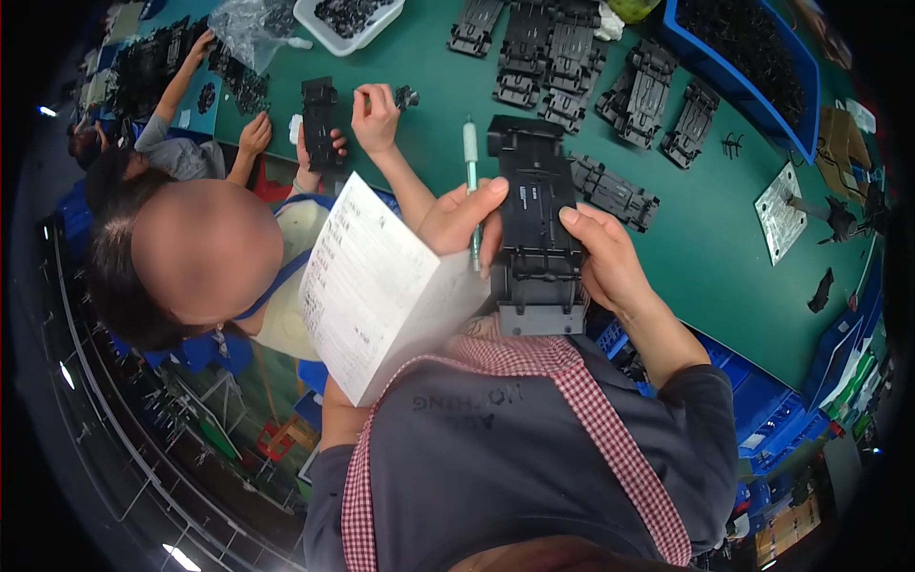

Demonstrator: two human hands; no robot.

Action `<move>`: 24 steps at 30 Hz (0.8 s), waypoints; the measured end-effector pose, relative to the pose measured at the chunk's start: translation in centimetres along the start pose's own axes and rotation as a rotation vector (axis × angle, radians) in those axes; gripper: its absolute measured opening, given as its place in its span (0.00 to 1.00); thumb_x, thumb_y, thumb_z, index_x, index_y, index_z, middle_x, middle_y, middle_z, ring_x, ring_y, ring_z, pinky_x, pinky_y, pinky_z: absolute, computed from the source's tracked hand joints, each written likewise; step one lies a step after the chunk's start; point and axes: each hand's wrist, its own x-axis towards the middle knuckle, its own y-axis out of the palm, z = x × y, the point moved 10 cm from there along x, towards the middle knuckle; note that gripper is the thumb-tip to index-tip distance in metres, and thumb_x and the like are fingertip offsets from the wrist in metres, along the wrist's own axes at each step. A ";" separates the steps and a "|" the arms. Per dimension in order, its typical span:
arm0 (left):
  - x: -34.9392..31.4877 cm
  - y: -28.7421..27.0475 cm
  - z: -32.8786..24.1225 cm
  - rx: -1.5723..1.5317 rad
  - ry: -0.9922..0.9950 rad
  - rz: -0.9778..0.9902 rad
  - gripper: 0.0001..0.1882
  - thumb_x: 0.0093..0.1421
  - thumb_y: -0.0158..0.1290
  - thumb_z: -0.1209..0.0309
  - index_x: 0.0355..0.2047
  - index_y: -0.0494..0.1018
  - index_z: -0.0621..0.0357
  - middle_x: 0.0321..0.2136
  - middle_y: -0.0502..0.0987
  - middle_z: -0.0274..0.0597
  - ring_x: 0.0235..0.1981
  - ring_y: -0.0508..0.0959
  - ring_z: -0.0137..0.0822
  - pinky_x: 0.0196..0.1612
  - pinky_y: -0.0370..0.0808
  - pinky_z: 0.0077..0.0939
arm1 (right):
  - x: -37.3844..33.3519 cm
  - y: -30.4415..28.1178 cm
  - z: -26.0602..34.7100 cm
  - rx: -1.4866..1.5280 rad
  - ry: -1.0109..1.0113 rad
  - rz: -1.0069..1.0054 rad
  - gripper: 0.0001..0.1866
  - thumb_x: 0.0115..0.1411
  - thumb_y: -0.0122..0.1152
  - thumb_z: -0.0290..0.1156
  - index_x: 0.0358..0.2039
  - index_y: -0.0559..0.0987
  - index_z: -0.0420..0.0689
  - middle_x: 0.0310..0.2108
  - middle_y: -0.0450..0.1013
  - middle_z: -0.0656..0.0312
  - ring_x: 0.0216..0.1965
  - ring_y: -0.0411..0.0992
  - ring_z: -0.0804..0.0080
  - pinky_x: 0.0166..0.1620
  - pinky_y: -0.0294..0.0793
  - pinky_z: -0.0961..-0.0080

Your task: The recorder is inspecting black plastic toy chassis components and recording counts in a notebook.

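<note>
Upright in front of my chest is a black plastic toy-car chassis (536, 205), with moulded ribs and axle mounts showing. My right hand (610, 257) grips its right edge, thumb on the face. Closed at its left side, my left hand (462, 221) holds a pale green pen (470, 143) standing upright between the fingers. A folded white printed sheet (357, 286) hangs from that same hand, to the left. My left thumb lies against the chassis edge; the fingertips behind it are partly hidden.
Several similar chassis (572, 52) lie on the green table (434, 76) beyond my hands. A blue bin (810, 114) of black parts stands far right, near a metal plate (780, 212). A co-worker at left holds another chassis (319, 110); a white tub (348, 40) sits beyond.
</note>
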 end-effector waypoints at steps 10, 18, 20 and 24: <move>-0.5 -0.4 0.1 -0.120 0.010 -0.102 0.13 0.62 0.40 0.66 0.34 0.68 0.64 0.05 0.62 0.37 0.04 0.59 0.27 0.10 0.57 0.17 | 1.1 0.0 4.7 0.132 -0.138 -0.098 0.14 0.59 0.48 0.35 0.37 0.71 0.36 0.33 0.73 0.58 0.33 0.72 0.75 0.39 0.73 0.78; -0.3 1.0 0.4 -0.169 0.065 0.112 0.15 0.63 0.37 0.71 0.46 0.63 0.67 0.05 0.62 0.38 0.04 0.60 0.28 0.10 0.58 0.20 | -0.6 -3.2 9.0 -0.803 -0.526 -0.297 0.12 0.61 0.45 0.34 0.32 0.72 0.38 0.25 0.72 0.61 0.27 0.69 0.72 0.31 0.67 0.78; -0.2 0.9 1.4 -0.192 0.064 0.112 0.18 0.63 0.37 0.73 0.51 0.59 0.70 0.05 0.62 0.37 0.04 0.60 0.27 0.09 0.58 0.18 | -1.7 -2.5 11.1 -1.274 -0.754 -0.324 0.12 0.60 0.47 0.34 0.26 0.72 0.38 0.19 0.68 0.52 0.21 0.68 0.56 0.25 0.65 0.71; -0.3 1.9 2.3 -0.147 0.020 0.200 0.18 0.63 0.34 0.74 0.52 0.57 0.70 0.06 0.62 0.37 0.05 0.61 0.27 0.09 0.58 0.18 | -2.7 -2.2 11.1 -1.508 -0.964 -0.334 0.14 0.57 0.50 0.34 0.19 0.67 0.40 0.16 0.64 0.54 0.19 0.63 0.52 0.23 0.60 0.61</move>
